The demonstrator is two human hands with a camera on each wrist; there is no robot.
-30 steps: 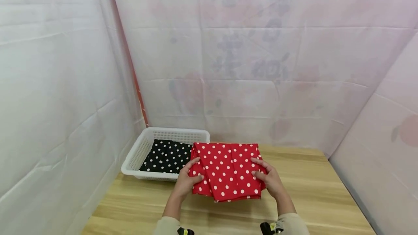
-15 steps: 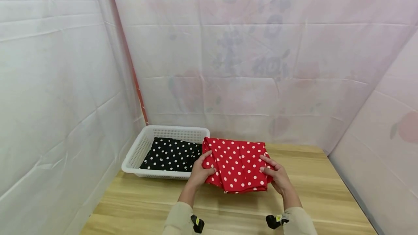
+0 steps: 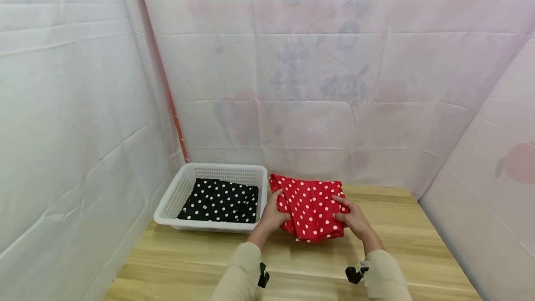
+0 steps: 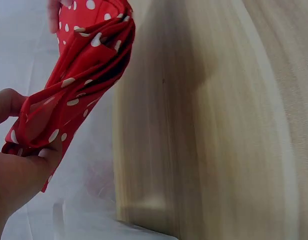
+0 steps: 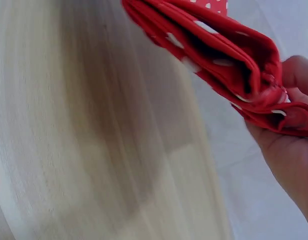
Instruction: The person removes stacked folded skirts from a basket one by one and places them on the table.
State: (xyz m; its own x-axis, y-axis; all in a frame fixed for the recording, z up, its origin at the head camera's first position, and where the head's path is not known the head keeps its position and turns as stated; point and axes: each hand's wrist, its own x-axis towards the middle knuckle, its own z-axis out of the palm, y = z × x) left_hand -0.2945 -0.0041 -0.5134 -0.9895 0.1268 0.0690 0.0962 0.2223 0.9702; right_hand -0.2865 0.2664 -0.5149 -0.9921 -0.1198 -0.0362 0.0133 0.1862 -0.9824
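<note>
A folded red cloth with white polka dots [image 3: 312, 208] is held up over the table, right of the basket. My left hand [image 3: 273, 216] pinches its left side, thumb on top and fingers around the edge. On the opposite side my right hand [image 3: 355, 221] grips the cloth the same way. The left wrist view shows layered folds of the red cloth [image 4: 89, 75] between thumb and fingers. In the right wrist view, the stacked edge of the red cloth [image 5: 214, 50] hangs above the wood, its layers bulging slightly apart.
A white plastic basket [image 3: 165, 212] stands at the table's back left, close beside my left hand. Inside it lies a folded black cloth with white dots [image 3: 221, 201]. Pale fabric walls [image 3: 305, 129] enclose the wooden table [image 3: 401, 245] at the back and sides.
Both hands have carried the red cloth to the right and a little away from me. It overlapped the basket's right end before and now sits beside it, uncovering more of the black cloth.
</note>
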